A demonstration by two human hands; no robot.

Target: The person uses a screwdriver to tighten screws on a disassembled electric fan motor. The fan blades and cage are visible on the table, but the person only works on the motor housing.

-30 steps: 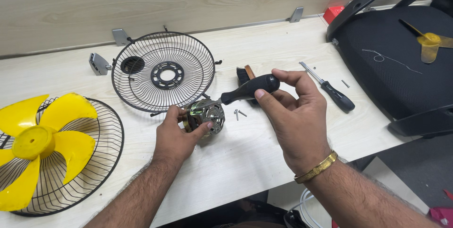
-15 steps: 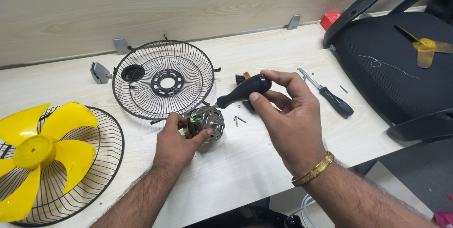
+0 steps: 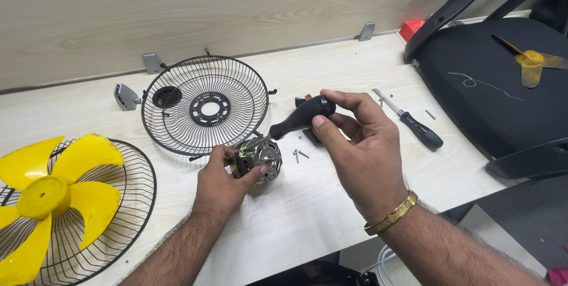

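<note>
While the right hand (image 3: 361, 150) pinches the fat black plastic handle of a screwdriver (image 3: 303, 116) between thumb and fingers, the tool's long axis slants down and to the left, its shaft hidden where it meets the small round metal fan motor (image 3: 258, 158). That motor sits on the desk just below and left of the right hand, clamped in place by the left hand (image 3: 223, 182), thumb and fingers closed round its rim; left hand is the nearer one, touching it, right hand only reaches it through the tool. Two loose small screws (image 3: 299, 155) lie just beside the motor, between the hands. Further out: a black wire fan guard (image 3: 204, 105) lies flat behind the motor, a second black-handled screwdriver (image 3: 414, 125) rests to the right, a yellow plastic fan blade (image 3: 53, 194) sits in another wire guard at far left. All on a pale wood-grain desk (image 3: 307, 215) against a matching wall panel; a black mesh office chair (image 3: 503, 90) stands at right.
</note>
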